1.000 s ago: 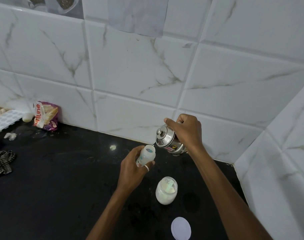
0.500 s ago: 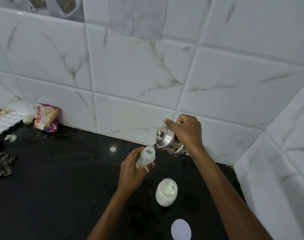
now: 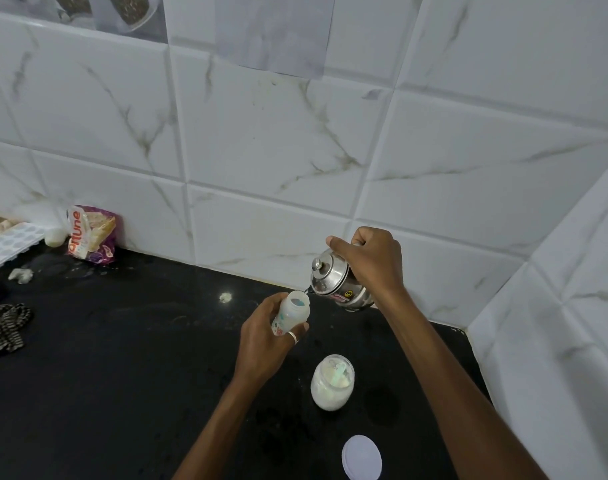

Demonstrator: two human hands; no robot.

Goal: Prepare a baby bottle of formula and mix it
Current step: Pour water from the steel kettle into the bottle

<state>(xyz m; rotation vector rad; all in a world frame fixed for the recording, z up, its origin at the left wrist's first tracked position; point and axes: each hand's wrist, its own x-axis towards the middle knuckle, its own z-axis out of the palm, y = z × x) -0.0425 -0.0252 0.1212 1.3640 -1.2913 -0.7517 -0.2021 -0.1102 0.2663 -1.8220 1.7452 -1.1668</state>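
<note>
Baby bottle (image 3: 292, 311) uncapped, translucent with printed marks, tilted, held above bench (image 3: 122, 358) in left hand (image 3: 264, 341), fingers wrapped round body; fill level unclear. Right hand (image 3: 368, 265) grips steel kettle (image 3: 333, 282), tipped, spout at bottle mouth. Open jar (image 3: 332, 382) holds white powder plus scoop. White lid (image 3: 361, 457) flat near front. Open bench stretch between left hand and checked cloth (image 3: 4, 327); wall corner close on right
</note>
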